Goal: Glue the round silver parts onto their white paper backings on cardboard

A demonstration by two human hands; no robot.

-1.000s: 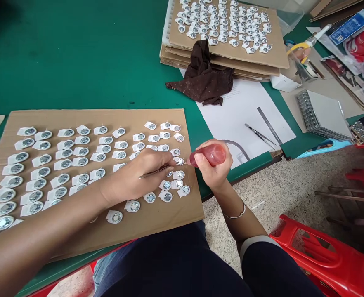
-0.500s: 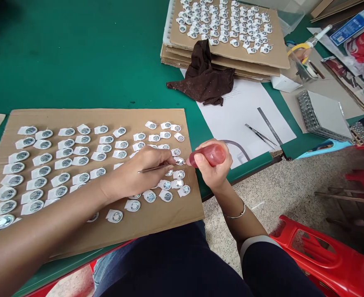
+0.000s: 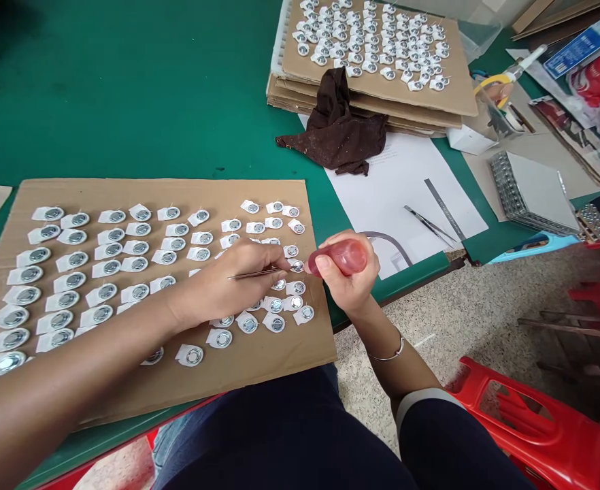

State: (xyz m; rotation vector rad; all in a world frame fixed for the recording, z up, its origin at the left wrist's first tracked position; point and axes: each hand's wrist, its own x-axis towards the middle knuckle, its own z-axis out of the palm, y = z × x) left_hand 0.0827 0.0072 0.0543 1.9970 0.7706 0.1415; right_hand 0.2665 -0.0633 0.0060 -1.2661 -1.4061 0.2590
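Note:
My left hand [image 3: 228, 282] is closed on thin metal tweezers [image 3: 253, 274] and rests over the right part of a cardboard sheet [image 3: 259, 367] on the green table. Rows of small round metal parts on white paper tabs [image 3: 106, 271] cover the sheet. My right hand [image 3: 348, 275] is wrapped round a small reddish squeeze bottle [image 3: 341, 257], its tip pointing left at a part [image 3: 296, 266] near the sheet's right edge. The tweezers' tips are hidden behind my fingers.
A stack of cardboard sheets [image 3: 381, 102] bearing several more parts lies at the back, a dark brown cloth [image 3: 335, 129] against it. White paper [image 3: 407, 184] carries a second pair of tweezers [image 3: 427, 222] and a ruler. Red plastic stool [image 3: 535, 422] at lower right.
My right hand has brought the bottle slightly left, closer to the part. My left hand edged a little up and stays over the same spot.

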